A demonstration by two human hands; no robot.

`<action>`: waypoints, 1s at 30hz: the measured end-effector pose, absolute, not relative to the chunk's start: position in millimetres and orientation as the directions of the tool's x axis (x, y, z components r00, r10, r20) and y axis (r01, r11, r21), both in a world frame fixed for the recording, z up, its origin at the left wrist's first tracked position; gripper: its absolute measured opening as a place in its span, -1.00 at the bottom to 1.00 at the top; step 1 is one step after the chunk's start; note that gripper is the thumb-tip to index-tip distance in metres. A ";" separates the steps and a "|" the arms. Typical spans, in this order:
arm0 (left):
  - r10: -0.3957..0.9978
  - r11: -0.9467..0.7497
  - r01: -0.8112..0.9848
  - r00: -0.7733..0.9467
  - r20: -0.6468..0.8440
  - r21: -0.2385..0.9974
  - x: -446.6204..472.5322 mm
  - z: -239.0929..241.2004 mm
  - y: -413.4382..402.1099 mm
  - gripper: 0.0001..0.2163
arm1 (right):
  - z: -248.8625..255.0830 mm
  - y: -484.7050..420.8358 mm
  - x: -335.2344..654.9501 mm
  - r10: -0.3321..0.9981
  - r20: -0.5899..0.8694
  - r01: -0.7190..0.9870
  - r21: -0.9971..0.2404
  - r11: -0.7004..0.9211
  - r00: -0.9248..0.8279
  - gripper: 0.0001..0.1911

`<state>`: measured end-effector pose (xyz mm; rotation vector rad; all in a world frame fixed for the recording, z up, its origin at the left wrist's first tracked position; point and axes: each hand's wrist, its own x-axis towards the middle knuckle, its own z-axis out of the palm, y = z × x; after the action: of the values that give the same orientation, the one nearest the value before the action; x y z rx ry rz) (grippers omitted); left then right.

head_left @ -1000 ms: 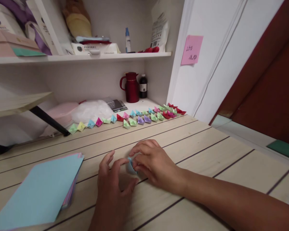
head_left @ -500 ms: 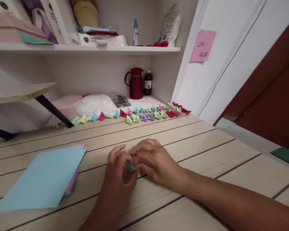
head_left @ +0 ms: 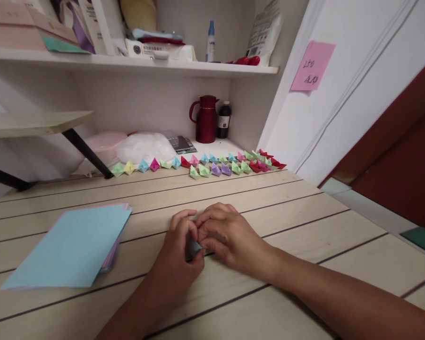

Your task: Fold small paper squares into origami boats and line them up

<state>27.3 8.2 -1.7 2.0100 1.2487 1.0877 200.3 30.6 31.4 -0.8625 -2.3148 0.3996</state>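
Note:
Both my hands meet low on the wooden table (head_left: 304, 222), pinching a small folded piece of blue paper (head_left: 193, 247). My left hand (head_left: 179, 257) curls around it from the left, fingers closed. Pressed on it from the right is my right hand (head_left: 226, 236), fingertips together. Only a sliver of the blue paper shows between them. A stack of coloured paper sheets (head_left: 74, 248) with a light blue sheet on top lies to the left of my hands.
Several small folded paper boats (head_left: 205, 166) in many colours line the table's far edge. Behind them stand a dark red jug (head_left: 206, 119), a dark bottle (head_left: 224, 120), a pink container (head_left: 104, 144) and a plastic bag (head_left: 145, 147). A pink sticky note (head_left: 312, 65) hangs on the white wall.
My left hand has closed in from spread fingers onto the blue paper, joining the right hand. The view has shifted slightly left and down; the blue piece is now mostly covered.

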 end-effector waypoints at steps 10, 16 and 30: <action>0.895 -0.445 0.502 0.278 0.349 0.742 20.8 3.5 6.8 -0.75 | 35.1 34.5 204.2 0.652 0.431 0.479 -0.449 0.754 -0.623 -0.91; 0.871 -0.488 0.545 0.353 0.342 0.682 15.9 8.6 7.0 -0.77 | 36.6 34.6 206.1 0.658 0.412 0.489 -0.448 0.749 -0.630 -0.90; 0.859 -0.494 0.567 0.434 0.270 0.659 10.8 10.7 6.1 -0.72 | 35.0 31.1 206.9 0.662 0.384 0.503 -0.440 0.744 -0.644 -0.91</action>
<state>10.8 6.1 10.7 2.2145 1.2009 0.8164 206.9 31.1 35.0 -0.8788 -2.4124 0.3992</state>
